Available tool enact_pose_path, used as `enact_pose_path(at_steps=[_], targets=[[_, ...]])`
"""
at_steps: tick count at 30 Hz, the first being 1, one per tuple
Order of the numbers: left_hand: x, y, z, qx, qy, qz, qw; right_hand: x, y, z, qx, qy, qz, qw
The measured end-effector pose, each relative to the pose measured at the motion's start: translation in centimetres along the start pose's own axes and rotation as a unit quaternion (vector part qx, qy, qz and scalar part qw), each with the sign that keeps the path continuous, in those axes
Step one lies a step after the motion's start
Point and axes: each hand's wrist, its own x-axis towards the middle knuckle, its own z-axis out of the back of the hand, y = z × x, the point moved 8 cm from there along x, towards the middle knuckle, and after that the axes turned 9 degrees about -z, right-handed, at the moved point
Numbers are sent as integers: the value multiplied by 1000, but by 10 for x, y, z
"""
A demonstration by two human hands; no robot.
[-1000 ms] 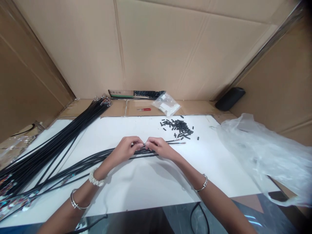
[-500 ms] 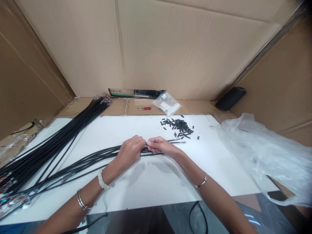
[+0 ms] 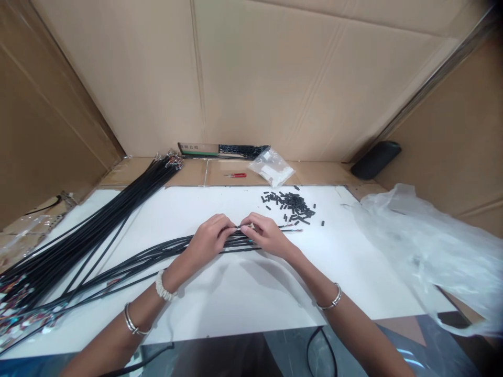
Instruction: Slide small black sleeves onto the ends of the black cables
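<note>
Black cables [image 3: 157, 254] lie in a loose run across the white surface [image 3: 361, 272], from its near left corner to the middle, passing under the hands. Just past the right hand [image 3: 265, 235], a couple of them end in stripped, coloured wires [image 3: 299, 230]. Both hands meet over this run, fingertips nearly touching. Thumb and forefinger of the left hand [image 3: 212, 235] pinch a small dark piece [image 3: 238, 227], and the right thumb and forefinger close on it from the other side; from where I stand it's too small to say whether that is a cable end or a sleeve. A pale scrunchie [image 3: 163, 286] and a metal bangle [image 3: 133, 320] circle the left arm, and another bangle [image 3: 331, 299] the right.

Beyond the right hand, toward the far edge, short black pieces [image 3: 295, 204] are heaped, with a few strays around them. A thicker cable bundle [image 3: 106, 214] slants from the near left corner up past the far edge, wire tips showing at both ends. On the cardboard strip [image 3: 214, 179] behind the far edge lie red-handled snips [image 3: 238, 175] and, to their right, a small clear bag [image 3: 273, 168] with something white inside. One big translucent bag [image 3: 440, 256] slumps over the right edge, and a black cylinder [image 3: 376, 159] leans beyond the far right corner.
</note>
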Motion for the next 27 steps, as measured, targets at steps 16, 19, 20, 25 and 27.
enact_pose_path(at_steps=[16,19,20,25,27], targets=[[-8,18,-10,-152,176,121,965,-6,3,-13,-140,13,86,986],[-8,22,-9,-153,137,133,970,-4,2,-15,-88,21,73,993],[-7,22,-9,-151,128,132,971,-4,1,-15,-74,26,68,995],[-7,18,-9,-123,99,118,980,-1,0,-16,-7,38,36,999],[-7,16,-8,-113,87,114,983,0,-1,-14,27,36,11,999]])
